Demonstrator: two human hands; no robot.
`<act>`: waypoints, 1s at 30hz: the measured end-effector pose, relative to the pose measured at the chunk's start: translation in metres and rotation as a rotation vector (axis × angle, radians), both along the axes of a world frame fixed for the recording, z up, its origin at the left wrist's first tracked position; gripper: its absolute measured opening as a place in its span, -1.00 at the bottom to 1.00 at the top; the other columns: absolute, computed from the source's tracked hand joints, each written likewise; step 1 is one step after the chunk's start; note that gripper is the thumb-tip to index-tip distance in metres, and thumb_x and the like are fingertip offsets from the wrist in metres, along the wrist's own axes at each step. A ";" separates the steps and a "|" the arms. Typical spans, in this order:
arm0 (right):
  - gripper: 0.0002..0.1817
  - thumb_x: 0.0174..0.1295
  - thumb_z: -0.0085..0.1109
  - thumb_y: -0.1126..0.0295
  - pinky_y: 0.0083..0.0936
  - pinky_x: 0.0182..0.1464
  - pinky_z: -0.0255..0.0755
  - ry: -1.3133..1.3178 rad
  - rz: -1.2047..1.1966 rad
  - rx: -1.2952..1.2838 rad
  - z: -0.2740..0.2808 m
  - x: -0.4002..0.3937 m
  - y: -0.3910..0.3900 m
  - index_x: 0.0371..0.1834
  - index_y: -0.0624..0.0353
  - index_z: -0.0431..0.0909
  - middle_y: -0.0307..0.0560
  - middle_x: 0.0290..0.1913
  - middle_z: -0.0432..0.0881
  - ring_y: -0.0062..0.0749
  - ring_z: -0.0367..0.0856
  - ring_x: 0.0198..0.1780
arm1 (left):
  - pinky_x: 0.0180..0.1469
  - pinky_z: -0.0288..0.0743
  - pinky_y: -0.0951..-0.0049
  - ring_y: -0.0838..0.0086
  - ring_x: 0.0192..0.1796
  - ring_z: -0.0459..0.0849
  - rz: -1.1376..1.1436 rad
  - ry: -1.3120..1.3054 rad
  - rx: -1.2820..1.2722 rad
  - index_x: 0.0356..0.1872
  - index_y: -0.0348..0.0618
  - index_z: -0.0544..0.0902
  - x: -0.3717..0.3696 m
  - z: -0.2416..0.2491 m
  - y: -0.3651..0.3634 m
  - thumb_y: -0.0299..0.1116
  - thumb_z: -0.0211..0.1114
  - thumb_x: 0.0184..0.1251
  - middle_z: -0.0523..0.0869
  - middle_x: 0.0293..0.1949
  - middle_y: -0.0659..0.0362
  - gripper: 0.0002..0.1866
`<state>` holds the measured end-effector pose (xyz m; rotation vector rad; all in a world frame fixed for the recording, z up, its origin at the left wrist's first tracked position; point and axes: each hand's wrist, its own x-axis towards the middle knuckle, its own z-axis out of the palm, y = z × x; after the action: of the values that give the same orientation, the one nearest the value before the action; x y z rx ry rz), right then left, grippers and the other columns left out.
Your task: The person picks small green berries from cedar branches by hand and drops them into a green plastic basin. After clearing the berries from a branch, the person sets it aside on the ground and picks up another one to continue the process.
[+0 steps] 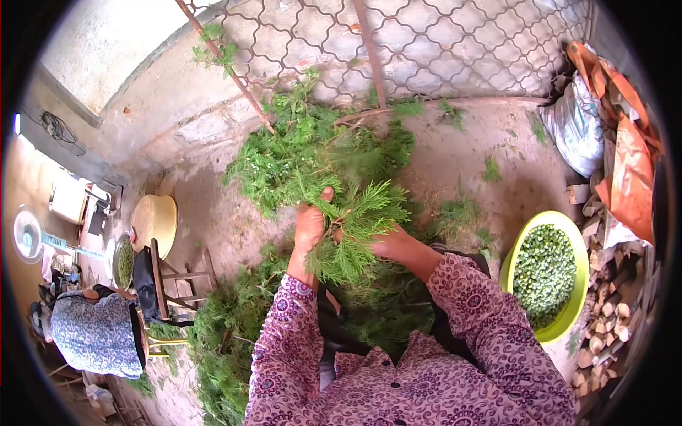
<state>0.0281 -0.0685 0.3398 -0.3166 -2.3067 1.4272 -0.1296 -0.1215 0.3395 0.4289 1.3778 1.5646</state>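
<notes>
My left hand (310, 226) is closed around the stem of a leafy evergreen branch (366, 224), its thumb pointing up. Flat, feathery green sprays fan out between my two hands. From the right, my right hand (395, 246) reaches in against the same branch; foliage hides most of its fingers, so their grip does not show. Just beyond my hands lies a heap of cut evergreen branches (284, 153) on the ground. More cut greenery (231, 341) lies by my left arm and in front of my body.
A yellow-green basin (584, 284) of small green cones or berries stands at right, near stacked firewood (604, 330) and sacks (577, 128). A metal lattice (455, 42) leans at the back. At left are a wooden chair (195, 277), a round yellowish tub (155, 224) and another person (96, 330).
</notes>
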 end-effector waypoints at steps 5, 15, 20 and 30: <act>-0.68 0.13 0.08 0.27 -0.47 0.01 0.31 0.107 -0.016 -0.232 -0.033 -0.009 0.006 -0.08 0.16 0.47 -0.11 -0.08 0.51 -0.38 0.47 -0.05 | -0.61 0.38 0.45 0.47 -0.60 0.55 0.020 -0.064 0.128 -0.31 -0.33 0.51 0.003 0.003 -0.005 -0.27 0.23 0.16 0.62 -0.46 0.09 -0.72; -0.88 0.01 0.09 0.37 -0.70 -0.72 0.08 -0.122 0.128 -0.929 0.049 0.003 -0.015 -0.47 0.18 0.45 -0.26 -0.68 0.39 -0.67 0.24 -0.75 | -0.48 0.34 0.60 0.59 -0.47 0.47 -0.001 -0.379 0.314 -0.18 -0.26 0.48 -0.022 0.000 -0.008 -0.35 0.08 0.23 0.54 -0.46 0.22 -0.78; -0.83 0.18 -0.02 0.29 -0.80 -0.73 0.04 0.033 0.165 -1.246 0.055 0.006 0.002 -0.42 0.15 0.39 -0.21 -0.46 0.50 -0.67 0.31 -0.69 | -0.47 0.22 0.55 0.49 -0.50 0.30 0.045 -0.953 0.587 -0.36 -0.33 0.36 -0.033 -0.005 -0.012 -0.35 0.06 0.18 0.33 -0.59 0.17 -0.80; -0.79 0.18 0.09 0.29 -0.75 -0.67 0.08 0.129 -0.074 -0.908 0.045 -0.004 0.007 -0.40 0.23 0.46 -0.27 -0.57 0.43 -0.72 0.28 -0.67 | -0.21 0.39 0.47 0.34 -0.36 0.47 0.121 -0.713 0.439 -0.22 -0.33 0.44 0.000 0.016 -0.012 -0.32 0.09 0.17 0.50 -0.53 0.11 -0.73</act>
<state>0.0241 -0.0614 0.3845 -0.5269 -1.3954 2.2903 -0.1299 -0.1333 0.3555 0.0203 0.5220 1.8746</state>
